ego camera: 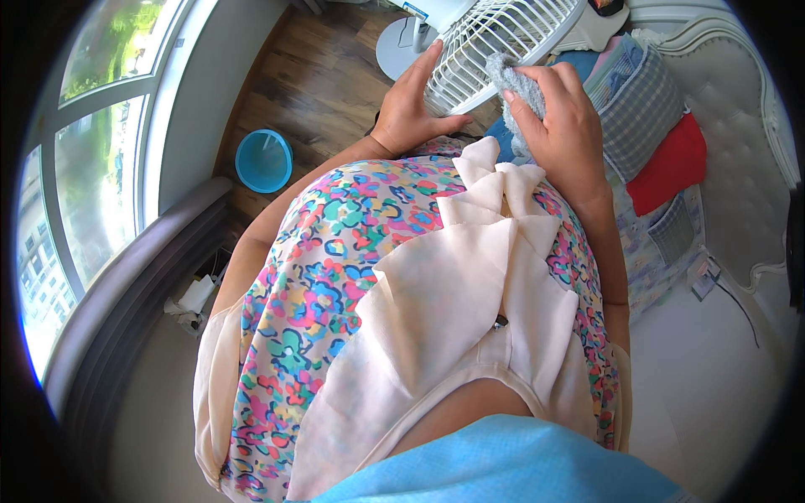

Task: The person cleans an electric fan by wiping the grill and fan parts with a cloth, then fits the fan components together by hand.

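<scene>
A white electric fan (484, 44) with a wire grille stands in front of me, its grille tilted between my hands. At the grille's left rim, my left hand (412, 104) has its fingers and thumb spread against the edge, with no cloth in it. A fluffy grey-blue cloth (519, 88) is gripped between the thumb and fingers of my right hand (560, 119), against the right side of the grille. Part of the cloth hangs below the fingers. The fan's round base (396, 47) rests on the wood floor.
A blue plastic bucket (264, 161) stands on the floor to the left, near the window wall. To the right is a bed with a checked grey pillow (644, 107), a red cloth (673, 165) and a tufted headboard (732, 138). A cable (739, 305) lies at the lower right.
</scene>
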Demonstrator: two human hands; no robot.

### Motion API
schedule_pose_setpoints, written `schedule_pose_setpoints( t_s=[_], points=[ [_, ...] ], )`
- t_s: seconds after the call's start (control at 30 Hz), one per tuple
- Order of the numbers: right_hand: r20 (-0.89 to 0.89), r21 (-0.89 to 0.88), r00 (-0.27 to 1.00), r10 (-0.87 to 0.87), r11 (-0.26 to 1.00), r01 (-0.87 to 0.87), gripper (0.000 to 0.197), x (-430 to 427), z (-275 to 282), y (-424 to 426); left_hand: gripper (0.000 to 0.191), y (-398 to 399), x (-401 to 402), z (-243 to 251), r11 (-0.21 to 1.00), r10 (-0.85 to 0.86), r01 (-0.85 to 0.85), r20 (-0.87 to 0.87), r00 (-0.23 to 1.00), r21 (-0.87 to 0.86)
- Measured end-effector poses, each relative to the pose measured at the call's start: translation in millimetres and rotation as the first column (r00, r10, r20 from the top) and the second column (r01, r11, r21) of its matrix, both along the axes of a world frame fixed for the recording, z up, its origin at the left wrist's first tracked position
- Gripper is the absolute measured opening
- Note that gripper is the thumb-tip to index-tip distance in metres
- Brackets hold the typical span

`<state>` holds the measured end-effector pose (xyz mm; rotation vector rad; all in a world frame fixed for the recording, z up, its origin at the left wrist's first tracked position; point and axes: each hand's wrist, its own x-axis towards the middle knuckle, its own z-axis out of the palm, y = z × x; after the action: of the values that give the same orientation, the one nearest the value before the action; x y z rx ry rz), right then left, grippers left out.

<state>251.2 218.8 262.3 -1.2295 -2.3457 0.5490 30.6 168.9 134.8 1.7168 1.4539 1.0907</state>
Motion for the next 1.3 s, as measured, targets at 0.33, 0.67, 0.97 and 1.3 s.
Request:
schedule_pose_setpoints(
  t_s=[0.33,0.67,0.97,1.3],
  points=[
    [0.096,0.140,0.995,0.015,0.990,-0.028,0.026,-40,-12,32,0.103,5,18,-6,0.999,0.035,-0.036,0.019,0.999,0.041],
    [0.213,0.142,0.976,-0.050,0.990,0.020,0.026,-34,-2,30,0.100,5,25,-2,0.998,0.053,-0.054,0.030,0.998,0.026],
    [0.304,0.013,0.950,-0.070,0.998,0.069,0.027,-23,8,22,0.099,1,19,-5,0.998,0.059,-0.060,0.075,0.995,0.013],
    [-0.321,0.056,0.942,-0.102,0.990,0.127,0.025,-33,1,40,0.099,1,15,-8,0.997,0.073,-0.074,0.079,0.994,0.004]
  ],
)
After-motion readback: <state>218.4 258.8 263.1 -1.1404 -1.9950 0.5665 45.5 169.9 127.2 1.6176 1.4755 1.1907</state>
